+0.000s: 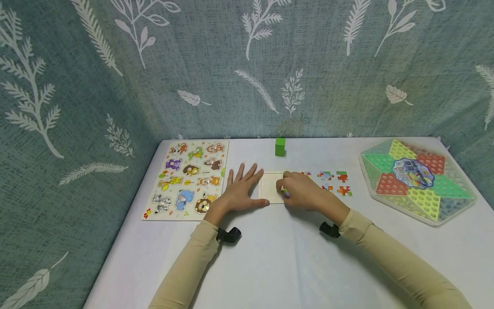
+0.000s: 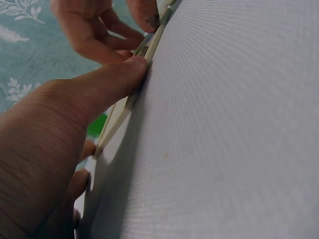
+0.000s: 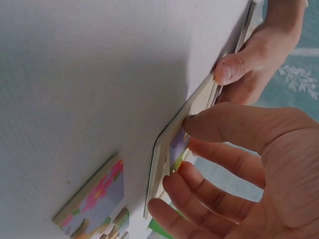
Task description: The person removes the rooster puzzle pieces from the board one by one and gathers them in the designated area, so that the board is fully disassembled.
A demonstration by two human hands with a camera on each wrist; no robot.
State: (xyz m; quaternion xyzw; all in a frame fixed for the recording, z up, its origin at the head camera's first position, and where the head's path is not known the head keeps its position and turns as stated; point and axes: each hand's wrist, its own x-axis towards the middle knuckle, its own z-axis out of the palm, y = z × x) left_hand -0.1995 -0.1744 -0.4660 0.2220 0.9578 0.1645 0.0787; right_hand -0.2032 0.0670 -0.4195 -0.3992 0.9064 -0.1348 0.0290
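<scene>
A pale, shallow puzzle board [image 1: 272, 184] lies on the white table between the two hands. My left hand [image 1: 240, 193] has its fingers spread along the board's left side, with the thumb [image 2: 117, 82] touching the near edge. Over the board's right part, my right hand [image 1: 302, 189] pinches a small purple and green puzzle piece [image 3: 178, 145] between thumb and fingers, low against the board. The fingers cover most of this piece in the head view. Several loose puzzle pieces [image 1: 342, 190] with bright pictures lie to the right of that hand.
An animal peg-puzzle board [image 1: 154, 214] lies at the left. A hexagonal board game [image 1: 414, 182] in clear plastic is at the right. Behind the puzzle board stands a green block [image 1: 280, 147]. Leaf-patterned cloth [image 1: 216, 51] hangs behind the table.
</scene>
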